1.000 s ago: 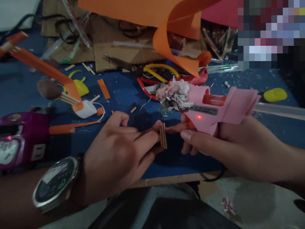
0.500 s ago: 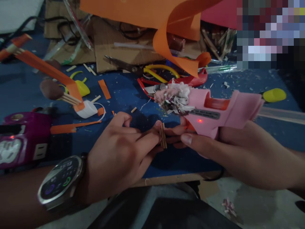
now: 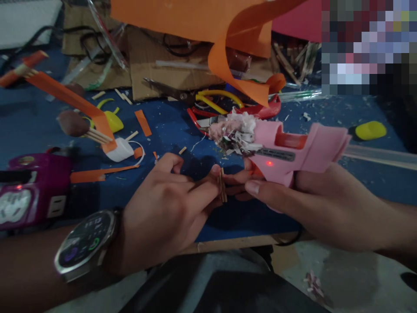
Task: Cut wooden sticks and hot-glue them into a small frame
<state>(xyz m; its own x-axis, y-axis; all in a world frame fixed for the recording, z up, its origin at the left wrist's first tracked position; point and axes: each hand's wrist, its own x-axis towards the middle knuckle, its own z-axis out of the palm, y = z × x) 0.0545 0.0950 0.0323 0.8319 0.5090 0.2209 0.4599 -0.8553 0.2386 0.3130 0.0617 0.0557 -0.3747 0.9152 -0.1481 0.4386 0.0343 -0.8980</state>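
Note:
My left hand (image 3: 172,200) pinches a small bundle of thin wooden sticks (image 3: 223,186) low over the table's front part. Wrapped around the handle of a pink hot glue gun (image 3: 276,150) is my right hand (image 3: 322,204), and its fingertips reach the sticks from the right. The gun's nozzle end points left and is caked with whitish, dirty glue and scraps; a red light glows on its side. A clear glue stick (image 3: 378,154) juts from its rear. Left of my hand, a white cap (image 3: 120,150) is joined to a folded orange paper strip (image 3: 71,98) and sticks bearing a brown ball (image 3: 73,123).
Behind the gun lie red-handled cutters (image 3: 267,108) and yellow-handled scissors (image 3: 220,99). Cardboard (image 3: 150,56) and an orange sheet (image 3: 182,19) cover the back. A purple device (image 3: 39,187) stands at left, a yellow piece (image 3: 370,130) at right. The table's front edge (image 3: 234,243) is close.
The glue gun and my right hand have shifted slightly left. My left hand keeps its pinch on the sticks, almost in place.

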